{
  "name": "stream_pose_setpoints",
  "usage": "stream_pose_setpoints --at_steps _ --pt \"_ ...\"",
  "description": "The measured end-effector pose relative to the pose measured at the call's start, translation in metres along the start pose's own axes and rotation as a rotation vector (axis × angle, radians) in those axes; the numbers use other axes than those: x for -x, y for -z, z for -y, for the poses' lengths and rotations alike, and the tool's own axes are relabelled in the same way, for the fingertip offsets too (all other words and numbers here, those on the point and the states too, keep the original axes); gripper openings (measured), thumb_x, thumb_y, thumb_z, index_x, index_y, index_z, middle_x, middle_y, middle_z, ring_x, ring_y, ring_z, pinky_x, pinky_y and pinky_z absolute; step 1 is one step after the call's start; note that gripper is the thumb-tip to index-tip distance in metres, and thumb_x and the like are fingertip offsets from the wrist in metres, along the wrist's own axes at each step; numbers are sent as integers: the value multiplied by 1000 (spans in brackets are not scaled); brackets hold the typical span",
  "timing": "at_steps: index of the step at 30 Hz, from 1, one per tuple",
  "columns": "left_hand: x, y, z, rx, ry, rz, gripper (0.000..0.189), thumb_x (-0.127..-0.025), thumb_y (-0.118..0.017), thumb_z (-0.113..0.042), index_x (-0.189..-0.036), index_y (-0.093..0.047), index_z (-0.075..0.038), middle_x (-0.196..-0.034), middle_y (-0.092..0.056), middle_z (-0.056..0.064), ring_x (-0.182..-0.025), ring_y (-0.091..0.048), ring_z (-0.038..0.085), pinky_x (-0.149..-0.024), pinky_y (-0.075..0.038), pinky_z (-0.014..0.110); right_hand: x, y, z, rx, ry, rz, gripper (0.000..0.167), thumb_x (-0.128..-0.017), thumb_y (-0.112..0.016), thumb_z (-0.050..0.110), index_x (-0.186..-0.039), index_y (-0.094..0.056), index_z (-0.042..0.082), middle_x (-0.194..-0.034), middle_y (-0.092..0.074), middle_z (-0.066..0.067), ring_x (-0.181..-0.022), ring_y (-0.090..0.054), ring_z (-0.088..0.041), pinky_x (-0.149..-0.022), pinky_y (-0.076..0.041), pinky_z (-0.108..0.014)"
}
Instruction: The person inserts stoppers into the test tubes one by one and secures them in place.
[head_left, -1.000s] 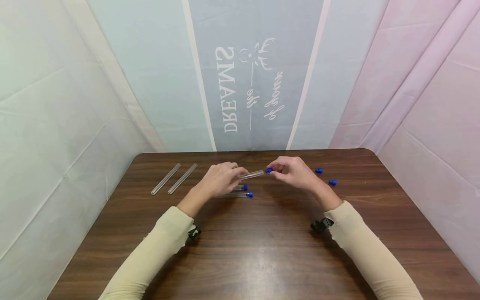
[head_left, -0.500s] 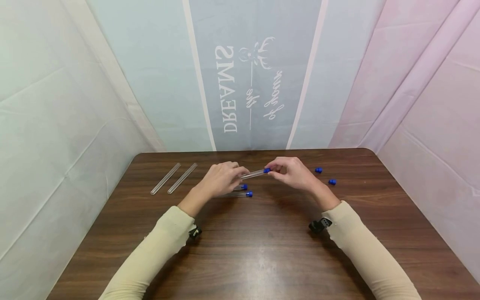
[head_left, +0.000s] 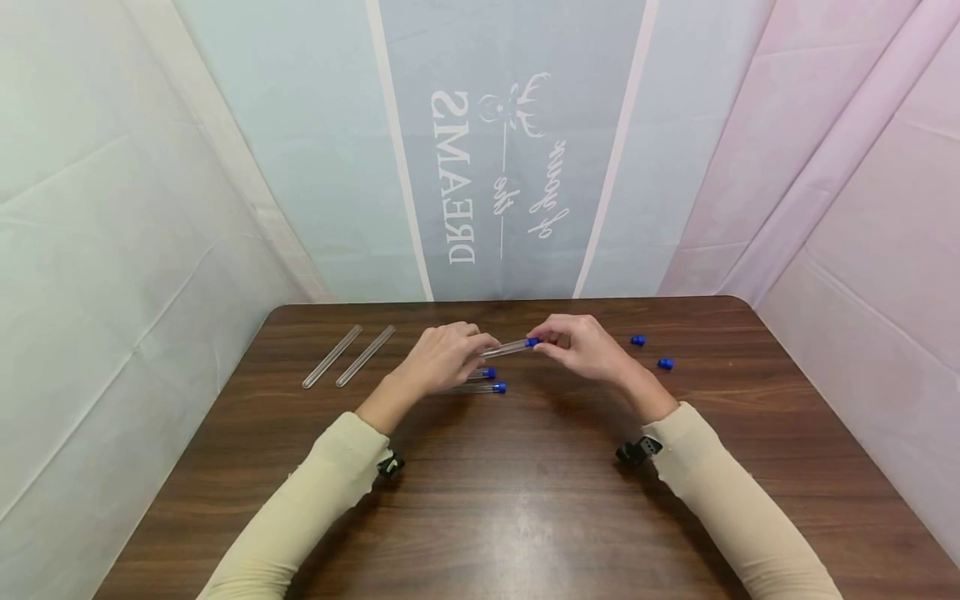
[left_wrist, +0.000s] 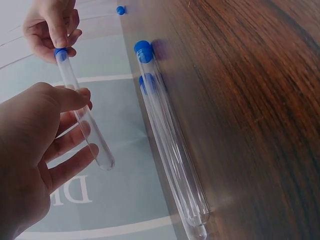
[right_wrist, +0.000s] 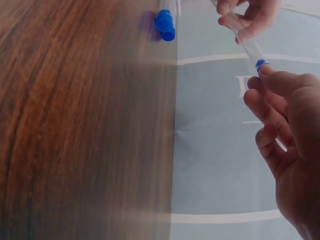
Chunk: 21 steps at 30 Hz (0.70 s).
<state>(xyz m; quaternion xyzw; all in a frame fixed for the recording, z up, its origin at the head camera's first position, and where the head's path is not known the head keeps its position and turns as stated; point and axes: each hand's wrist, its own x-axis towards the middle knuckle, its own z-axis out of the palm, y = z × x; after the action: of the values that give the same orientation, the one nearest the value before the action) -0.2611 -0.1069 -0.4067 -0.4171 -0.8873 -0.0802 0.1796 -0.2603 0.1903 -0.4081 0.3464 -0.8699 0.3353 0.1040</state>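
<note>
Standing about halfway: two closed, one in hand, two bare

Take the table [head_left: 517, 500] as a clock face, twelve at its far edge. At ten o'clock lie the outer bare tube [head_left: 331, 357] and, to its right, the inner bare tube [head_left: 365, 357], slanting alike and apart, neither with a cap; both seem left to do.

Toward twelve, the left hand [head_left: 446, 358] pinches the held tube [head_left: 510, 348] between thumb and forefinger, its other fingers spread apart behind the clear wall. Just on the six o'clock side of that tube, partly under the hand, lie the far capped tube [head_left: 482, 374] and the near capped tube [head_left: 480, 388], blue ends toward three; these two look done.

The held tube is raised off the table, its mouth end toward three. There the right hand [head_left: 581, 343] clamps thumb and fingertips on the gripped cap [head_left: 533, 342], which sits at the mouth. Whether it is fully home cannot be told, though this tube appears close to finished.

At two o'clock rest the far loose cap [head_left: 637, 340] and the near loose cap [head_left: 665, 364], apart, one for each bare tube.
</note>
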Motion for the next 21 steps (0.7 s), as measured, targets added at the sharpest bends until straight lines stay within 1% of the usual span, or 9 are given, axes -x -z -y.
stream_pose_setpoints --at_steps 5,8,13,16,19,21 --pt "0 -1 1 10 25 17 25 -100 -85 -18 -124 -83 -23 -97 -78 -2 -80 -72 16 -57 -55 33 0 0 -1 -7 7 -5 17 -99 -84 4 -117 -83 4 -102 -85 -8 -85 -77 -17 -74 -61 -28" --pt "0 -1 2 8 42 29 23 -101 -85 -21 -124 -84 -22 -99 -78 -2 -82 -73 17 -59 -56 33 0 1 -1 -2 6 -8 19 -99 -85 4 -118 -83 5 -102 -85 -6 -86 -77 -15 -74 -61 -30" --pt "0 0 2 9 53 41 19 -103 -82 -23 -122 -85 -21 -101 -79 -2 -84 -74 17 -60 -56 32 0 4 -2 -9 18 -5 23 -98 -86 5 -121 -82 5 -104 -86 -7 -89 -79 -18 -76 -62 -31" --pt "2 1 3 19 56 37 18 -103 -82 -22 -121 -84 -22 -101 -78 -2 -83 -73 17 -59 -55 32 2 7 -3 -24 21 -3 25 -99 -86 7 -123 -82 6 -106 -86 -7 -90 -81 -18 -77 -64 -36" --pt "4 2 6 25 68 35 19 -103 -82 -22 -121 -84 -23 -101 -78 -2 -82 -72 16 -58 -54 31 4 11 -6 -38 13 -18 25 -98 -86 7 -123 -82 7 -105 -86 -6 -89 -80 -15 -76 -65 -43" --pt "5 3 7 30 76 38 19 -103 -82 -22 -122 -83 -23 -101 -78 -2 -82 -72 16 -58 -52 31 5 14 -9 -38 5 -34 25 -99 -86 7 -123 -83 8 -103 -86 -4 -87 -79 -12 -75 -65 -44"
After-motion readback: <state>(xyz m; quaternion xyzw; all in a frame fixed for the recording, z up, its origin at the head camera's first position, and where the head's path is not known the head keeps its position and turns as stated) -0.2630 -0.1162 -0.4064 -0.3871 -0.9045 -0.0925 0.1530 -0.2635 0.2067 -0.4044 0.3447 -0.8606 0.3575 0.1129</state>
